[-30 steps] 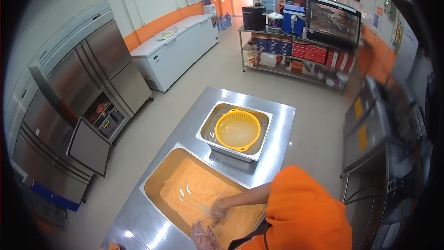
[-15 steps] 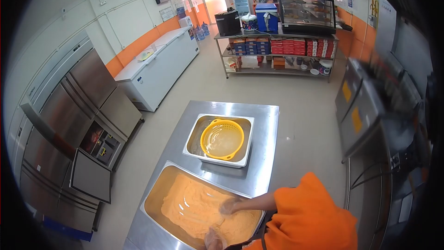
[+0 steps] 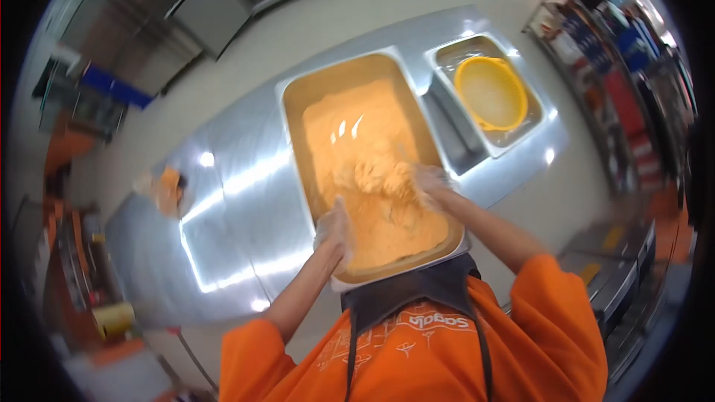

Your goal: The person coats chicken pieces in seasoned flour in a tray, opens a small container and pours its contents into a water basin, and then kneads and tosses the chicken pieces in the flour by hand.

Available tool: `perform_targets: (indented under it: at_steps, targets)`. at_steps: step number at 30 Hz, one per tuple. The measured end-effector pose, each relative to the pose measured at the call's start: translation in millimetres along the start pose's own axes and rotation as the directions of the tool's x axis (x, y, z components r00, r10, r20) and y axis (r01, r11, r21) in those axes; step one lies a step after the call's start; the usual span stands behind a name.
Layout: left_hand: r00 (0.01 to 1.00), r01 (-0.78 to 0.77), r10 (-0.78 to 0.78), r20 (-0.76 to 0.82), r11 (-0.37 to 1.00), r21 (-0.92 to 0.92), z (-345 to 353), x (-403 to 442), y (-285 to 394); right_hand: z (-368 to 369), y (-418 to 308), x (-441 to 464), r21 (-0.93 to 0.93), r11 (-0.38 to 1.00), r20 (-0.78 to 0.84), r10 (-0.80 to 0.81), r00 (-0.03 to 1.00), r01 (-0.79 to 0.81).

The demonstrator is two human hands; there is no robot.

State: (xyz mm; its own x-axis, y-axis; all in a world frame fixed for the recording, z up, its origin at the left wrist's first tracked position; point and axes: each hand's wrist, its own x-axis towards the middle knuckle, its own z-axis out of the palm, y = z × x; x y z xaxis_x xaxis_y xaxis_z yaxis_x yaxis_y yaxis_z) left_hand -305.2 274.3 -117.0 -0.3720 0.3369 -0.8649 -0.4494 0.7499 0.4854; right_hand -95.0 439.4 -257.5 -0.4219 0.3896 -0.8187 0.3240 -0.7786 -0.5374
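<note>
A deep metal tray (image 3: 298,156) holds orange powder (image 3: 372,123), with coated, clumpy pieces (image 3: 383,179) heaped near its middle. My left hand (image 3: 335,229), in a clear glove, is at the tray's left side over the powder, fingers stretched and apart from the heap. My right hand (image 3: 432,182), gloved too, is at the right side against the clumpy pieces; its fingers are smeared by motion and partly hidden by them.
A yellow basket (image 3: 490,93) sits in a smaller metal tray (image 3: 445,56) of liquid on the steel table (image 3: 238,186). An orange and black item lies at the table's left (image 3: 171,190). Shelving (image 3: 596,89) stands at the right, steel cabinets behind.
The view has swung down and turned toward the table. Clumpy pieces now show above the powder between my hands, and both my forearms have come into view.
</note>
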Motion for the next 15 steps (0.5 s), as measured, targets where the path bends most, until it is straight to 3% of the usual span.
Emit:
perform_targets:
  at_steps: [1,2,3,4,5,6,7,8,9,10,13,14,15]
  targets:
    - [0.999,0.007,-0.004,-0.039,0.998,0.067,0.0,4.4,-22.3,-0.5,-1.6,-30.0,-0.411,0.909,-0.035,-0.091,0.995,0.069]
    - [0.999,-0.048,0.048,0.002,0.993,-0.105,-1.1,37.1,-71.8,14.2,5.8,-62.5,-0.928,0.366,-0.019,-0.251,0.968,0.077]
    - [0.992,-0.107,0.119,0.029,0.958,-0.267,4.0,60.4,-98.5,23.4,23.8,-71.6,-0.992,0.124,0.001,-0.29,0.957,0.039]
    - [0.993,-0.11,0.12,0.019,0.954,-0.28,12.3,69.8,-104.9,30.9,42.8,-70.8,-0.999,0.019,0.019,-0.331,0.943,0.027]
    - [0.994,-0.084,0.101,0.031,0.936,-0.342,21.4,82.0,-108.7,38.0,60.3,-60.1,-1.0,0.008,0.024,-0.39,0.92,0.03]
    - [0.995,-0.059,0.085,0.048,0.915,-0.398,30.2,90.1,-102.8,42.7,74.6,-45.3,-0.995,0.079,0.023,-0.452,0.892,0.066]
    - [0.995,-0.034,0.073,0.069,0.893,-0.449,38.8,99.2,-95.4,42.6,87.1,-29.4,-0.925,0.325,0.002,-0.516,0.856,0.198]
    - [0.993,-0.01,0.067,0.097,0.866,-0.5,48.9,106.7,-81.0,43.9,83.7,-22.9,-0.204,0.865,-0.043,-0.477,0.878,0.459]
    - [0.991,0.024,0.053,0.125,0.837,-0.546,53.4,113.8,-71.5,42.9,79.3,-11.4,0.449,0.8,-0.014,-0.438,0.899,0.397]
    - [0.99,0.023,0.055,0.128,0.841,-0.541,43.7,107.4,-54.7,38.9,59.6,-15.8,0.615,0.722,0.027,-0.423,0.906,0.319]
    - [0.954,0.145,0.061,0.295,0.766,-0.626,10.5,4.4,23.1,43.9,-25.0,-31.4,0.439,0.853,-0.045,-0.292,0.955,0.282]
    - [0.999,-0.008,0.022,0.026,0.902,-0.432,9.6,-30.6,43.1,43.4,-31.7,-40.8,0.448,0.849,-0.046,-0.292,0.955,0.281]
    - [0.967,-0.107,0.061,-0.246,0.978,-0.179,9.3,-46.5,54.9,34.5,-39.9,-47.2,-0.403,0.872,-0.108,-0.346,0.932,0.277]
